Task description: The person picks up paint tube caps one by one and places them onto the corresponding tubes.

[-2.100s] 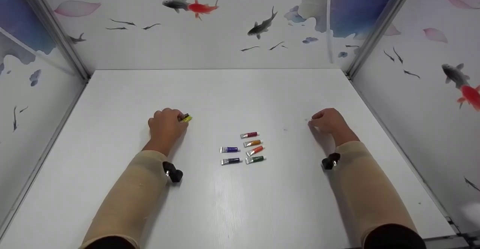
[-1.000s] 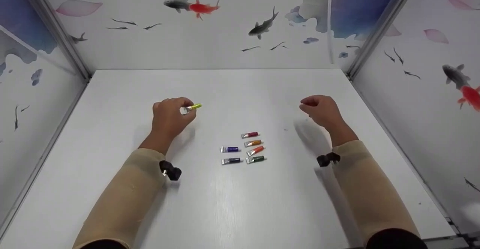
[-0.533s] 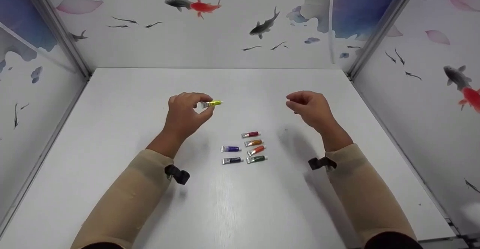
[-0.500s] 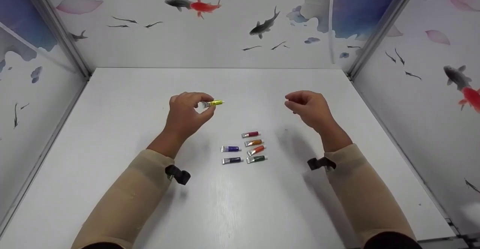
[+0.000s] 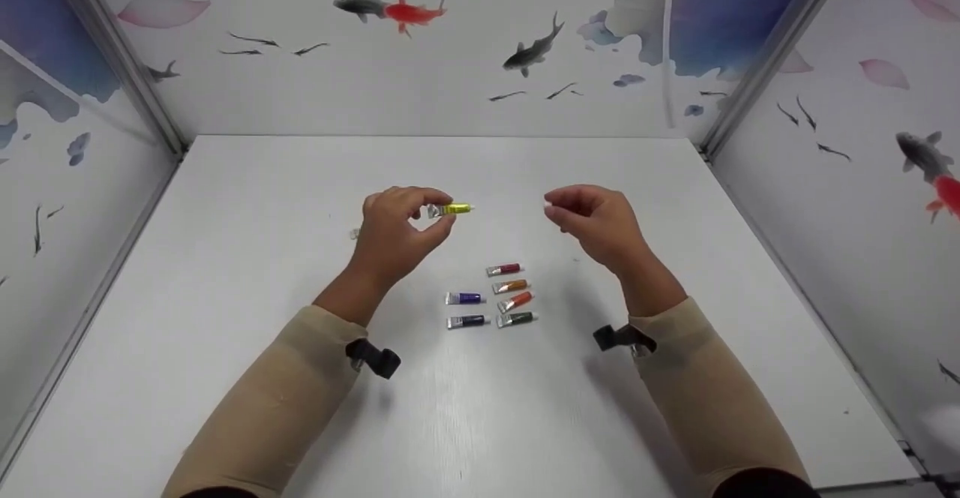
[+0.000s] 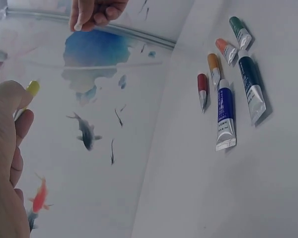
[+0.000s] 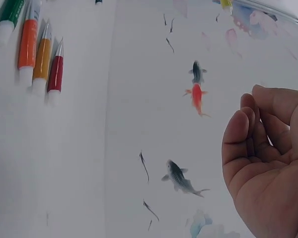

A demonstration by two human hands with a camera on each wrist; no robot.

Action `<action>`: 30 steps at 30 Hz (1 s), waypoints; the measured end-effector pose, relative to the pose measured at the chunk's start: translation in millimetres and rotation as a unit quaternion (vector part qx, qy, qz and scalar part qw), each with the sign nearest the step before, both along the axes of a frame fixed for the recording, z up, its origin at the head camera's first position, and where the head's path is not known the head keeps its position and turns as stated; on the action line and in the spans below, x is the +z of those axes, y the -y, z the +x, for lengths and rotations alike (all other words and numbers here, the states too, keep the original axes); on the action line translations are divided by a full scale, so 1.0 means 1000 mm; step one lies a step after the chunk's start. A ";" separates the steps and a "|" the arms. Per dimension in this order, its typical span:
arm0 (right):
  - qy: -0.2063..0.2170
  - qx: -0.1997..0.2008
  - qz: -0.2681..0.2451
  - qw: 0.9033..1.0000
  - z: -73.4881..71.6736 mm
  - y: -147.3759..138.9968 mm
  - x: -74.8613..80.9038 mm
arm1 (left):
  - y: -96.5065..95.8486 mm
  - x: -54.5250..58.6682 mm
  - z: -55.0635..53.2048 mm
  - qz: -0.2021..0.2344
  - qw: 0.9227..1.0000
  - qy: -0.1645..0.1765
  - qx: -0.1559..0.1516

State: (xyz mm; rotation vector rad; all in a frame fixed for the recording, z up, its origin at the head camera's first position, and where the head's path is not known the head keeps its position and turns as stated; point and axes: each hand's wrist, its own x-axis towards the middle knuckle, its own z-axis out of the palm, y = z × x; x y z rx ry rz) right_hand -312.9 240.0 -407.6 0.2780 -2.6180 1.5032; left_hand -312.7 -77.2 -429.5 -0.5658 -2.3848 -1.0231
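My left hand (image 5: pixel 405 232) pinches a yellow paint tube (image 5: pixel 457 208) between thumb and fingers, above the table. The tube's pale tip points right, and its crimped silver end lies toward the palm. To the right, across a gap, my right hand (image 5: pixel 596 220) pinches a small white piece (image 5: pixel 547 205) that looks like a cap. In the left wrist view the white piece (image 6: pixel 78 27) shows at those fingertips. Below the hands several paint tubes lie on the table: red (image 5: pixel 504 269), ochre (image 5: pixel 512 286), orange (image 5: pixel 516 301), green (image 5: pixel 517 319), purple (image 5: pixel 465 298) and dark blue (image 5: pixel 468 322).
Behind my left hand a pale end of another object (image 5: pixel 355 234) peeks out on the white table (image 5: pixel 465 415); the rest is hidden. Panels printed with fish (image 5: pixel 532 52) and petals enclose the back and sides. Each sleeve carries a black wrist mount (image 5: pixel 375 358).
Both hands have risen from the table and moved toward each other. My left hand has lifted the yellow tube and carried it right. The tubes lying in the middle have stayed put.
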 end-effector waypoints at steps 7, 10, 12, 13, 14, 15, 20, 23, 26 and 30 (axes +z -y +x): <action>-0.015 0.020 -0.020 0.999 0.005 0.011 -0.003 | -0.009 0.002 0.009 0.029 0.999 0.003 -0.020; -0.019 0.023 -0.028 0.999 0.007 0.015 -0.003 | -0.013 0.002 0.012 0.030 0.999 0.003 -0.024; -0.019 0.026 -0.031 0.999 0.008 0.017 -0.003 | -0.015 0.002 0.013 0.034 0.999 0.004 -0.027; -0.019 0.028 -0.033 0.999 0.009 0.019 -0.003 | -0.016 0.002 0.014 0.036 0.999 0.004 -0.029; -0.020 0.029 -0.034 0.999 0.009 0.020 -0.003 | -0.016 0.002 0.014 0.038 0.999 0.005 -0.029; -0.022 0.031 -0.036 0.999 0.010 0.021 -0.003 | -0.017 0.002 0.014 0.040 0.999 0.005 -0.030; -0.036 0.042 -0.051 0.997 0.014 0.023 -0.004 | -0.020 -0.001 0.017 0.060 0.997 0.010 -0.039; -0.042 0.044 -0.055 0.997 0.017 0.024 -0.005 | -0.021 -0.003 0.019 0.072 0.996 0.013 -0.043; -0.043 0.042 -0.054 0.997 0.020 0.025 -0.006 | -0.022 -0.005 0.021 0.078 0.996 0.013 -0.041; -0.050 0.049 -0.054 0.996 0.022 0.027 -0.007 | -0.024 -0.006 0.022 0.080 0.996 0.011 -0.041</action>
